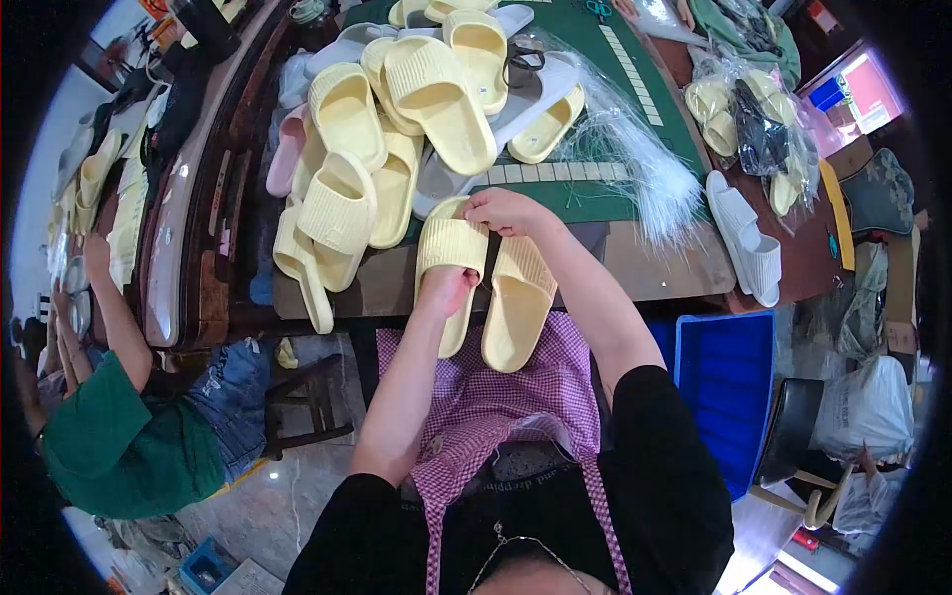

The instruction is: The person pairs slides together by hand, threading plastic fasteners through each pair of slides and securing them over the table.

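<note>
A pale yellow slipper (451,245) with a ribbed strap lies at the table's front edge. My left hand (451,289) reaches under its strap from the open heel side; the curled hand grips it, with the fingertips hidden. At the strap's upper right side is my right hand (504,211), thumb and fingers pinched together. What sits in that pinch is too small to make out. A second yellow slipper (516,312) lies right beside the first, below my right wrist, its heel overhanging the edge.
A heap of yellow slippers (436,94), with grey and pink ones, covers the table's left part. Fine white plastic strands (659,193) spread over the green mat (635,139). A white slipper (744,238) lies right; a blue crate (729,397) stands below. At left sits a co-worker (139,426).
</note>
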Action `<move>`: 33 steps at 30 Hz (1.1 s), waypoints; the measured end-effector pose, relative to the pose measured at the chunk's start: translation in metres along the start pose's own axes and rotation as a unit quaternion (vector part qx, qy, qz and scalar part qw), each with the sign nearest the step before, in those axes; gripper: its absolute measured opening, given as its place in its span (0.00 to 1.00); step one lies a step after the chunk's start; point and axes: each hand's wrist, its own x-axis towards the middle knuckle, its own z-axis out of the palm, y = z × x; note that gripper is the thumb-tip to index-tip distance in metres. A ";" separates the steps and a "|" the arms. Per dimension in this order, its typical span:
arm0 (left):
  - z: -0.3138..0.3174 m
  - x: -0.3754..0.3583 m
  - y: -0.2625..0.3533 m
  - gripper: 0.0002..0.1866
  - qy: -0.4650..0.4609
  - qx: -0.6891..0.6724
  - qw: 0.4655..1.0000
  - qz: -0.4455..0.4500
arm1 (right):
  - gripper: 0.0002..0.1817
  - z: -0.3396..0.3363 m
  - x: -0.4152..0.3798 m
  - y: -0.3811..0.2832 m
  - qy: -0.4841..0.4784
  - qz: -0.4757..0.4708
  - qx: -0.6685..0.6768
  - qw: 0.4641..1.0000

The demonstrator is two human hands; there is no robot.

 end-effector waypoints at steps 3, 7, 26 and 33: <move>-0.002 0.000 -0.002 0.05 0.009 -0.006 1.000 -0.009 | 0.08 0.000 0.001 0.004 0.012 -0.005 0.028 1.000; -0.012 0.000 -0.006 0.04 -0.037 -0.012 0.999 0.004 | 0.05 0.008 0.003 0.013 0.116 -0.048 0.153 0.980; 0.058 -0.076 0.039 0.10 0.032 0.307 0.945 0.108 | 0.05 0.006 -0.044 0.005 0.236 -0.263 0.240 0.904; 0.099 -0.001 0.047 0.13 -0.022 0.270 0.954 0.130 | 0.06 0.014 -0.056 0.002 0.244 -0.257 0.206 0.912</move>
